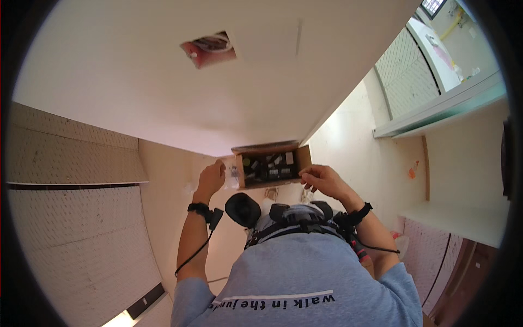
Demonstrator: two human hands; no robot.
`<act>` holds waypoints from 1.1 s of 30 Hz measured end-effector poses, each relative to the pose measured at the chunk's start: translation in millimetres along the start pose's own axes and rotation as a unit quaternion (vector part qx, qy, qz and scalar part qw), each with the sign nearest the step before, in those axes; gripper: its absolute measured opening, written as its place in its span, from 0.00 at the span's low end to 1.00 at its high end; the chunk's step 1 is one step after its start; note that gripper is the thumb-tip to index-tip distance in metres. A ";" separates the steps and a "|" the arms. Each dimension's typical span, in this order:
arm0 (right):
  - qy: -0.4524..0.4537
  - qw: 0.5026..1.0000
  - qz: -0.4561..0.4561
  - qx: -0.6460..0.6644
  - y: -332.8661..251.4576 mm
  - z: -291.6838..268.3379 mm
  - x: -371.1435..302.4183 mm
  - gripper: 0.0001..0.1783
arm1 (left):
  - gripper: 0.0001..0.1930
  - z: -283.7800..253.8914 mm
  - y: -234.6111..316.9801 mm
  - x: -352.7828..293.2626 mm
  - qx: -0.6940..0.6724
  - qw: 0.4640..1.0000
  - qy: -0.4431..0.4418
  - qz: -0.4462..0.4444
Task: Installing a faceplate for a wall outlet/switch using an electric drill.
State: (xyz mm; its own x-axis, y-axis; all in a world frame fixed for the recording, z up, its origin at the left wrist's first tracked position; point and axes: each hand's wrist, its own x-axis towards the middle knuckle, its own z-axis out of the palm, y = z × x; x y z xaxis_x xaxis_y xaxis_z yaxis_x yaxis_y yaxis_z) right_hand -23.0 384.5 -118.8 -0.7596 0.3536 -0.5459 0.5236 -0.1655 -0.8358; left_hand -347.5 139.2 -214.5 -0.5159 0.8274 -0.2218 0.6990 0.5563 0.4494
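Beside the white wall (218, 109), dark items (279, 172) are contained in an open cardboard box (303, 157). Its right near corner is overlapped by the curled right hand (323, 180); the left hand (211, 179) is held left of it. Whether anything is grasped cannot be told.

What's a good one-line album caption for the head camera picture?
Left hand and right hand flank an open cardboard box of dark items, beside a pale wall with a square opening.
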 end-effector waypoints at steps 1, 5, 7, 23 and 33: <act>-0.001 1.000 0.003 -0.006 -3.9 4.2 1.8 0.17 | 0.09 10.0 -11.3 -0.6 0.003 1.000 -0.003 -0.001; 0.006 0.999 0.025 0.024 5.2 24.2 -2.3 0.15 | 0.14 50.8 -64.8 -6.5 -0.019 0.997 0.053 -0.056; 0.015 0.998 0.002 0.056 27.3 30.2 -5.6 0.15 | 0.12 61.3 -83.7 -11.3 0.021 0.995 -0.011 -0.095; 0.146 0.978 0.069 0.131 124.7 101.4 -64.0 0.15 | 0.32 172.1 -233.0 -43.9 0.006 0.987 -0.119 -0.104; 0.073 0.989 -0.026 0.129 130.7 190.5 -125.2 0.17 | 0.24 215.3 -220.9 -163.8 -0.007 0.975 -0.198 -0.097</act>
State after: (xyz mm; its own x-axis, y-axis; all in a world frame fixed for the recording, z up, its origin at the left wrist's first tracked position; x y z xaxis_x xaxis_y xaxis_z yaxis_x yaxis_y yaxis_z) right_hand 67.1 143.2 -171.0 -0.7093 0.4931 -0.5037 0.3562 -0.3659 -0.8598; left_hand -310.7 -102.7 -463.7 -0.4044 0.6727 -0.6196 0.5982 0.7070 0.3772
